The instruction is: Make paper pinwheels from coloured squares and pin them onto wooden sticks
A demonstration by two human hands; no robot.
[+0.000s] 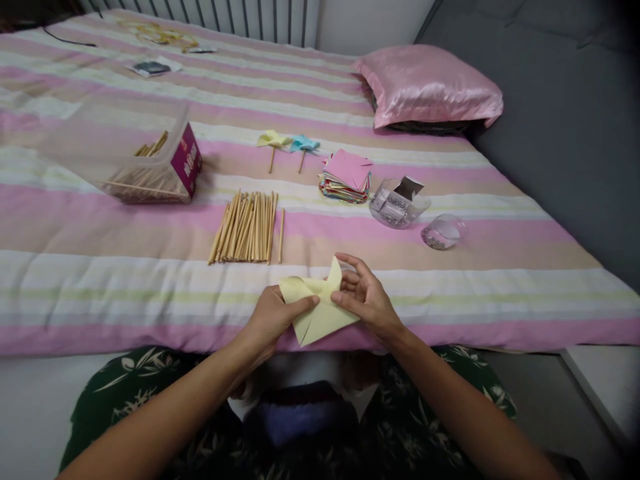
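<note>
A pale yellow paper sheet (320,310), partly folded with one corner sticking up, is held over the bed's near edge. My left hand (273,320) pinches its left side with thumb and fingers. My right hand (365,297) grips its right side, fingers curled behind the raised corner. Beyond the hands lies a row of wooden sticks (247,227). Farther back rest a yellow paper pinwheel (273,141) and a blue paper pinwheel (304,144), each on a stick.
A stack of coloured paper squares (346,177) sits mid-bed. Beside it lie a clear container (397,203) with small items and its clear lid (443,232). A tipped plastic box (145,163) holds more sticks. A pink pillow (427,83) lies at the back right.
</note>
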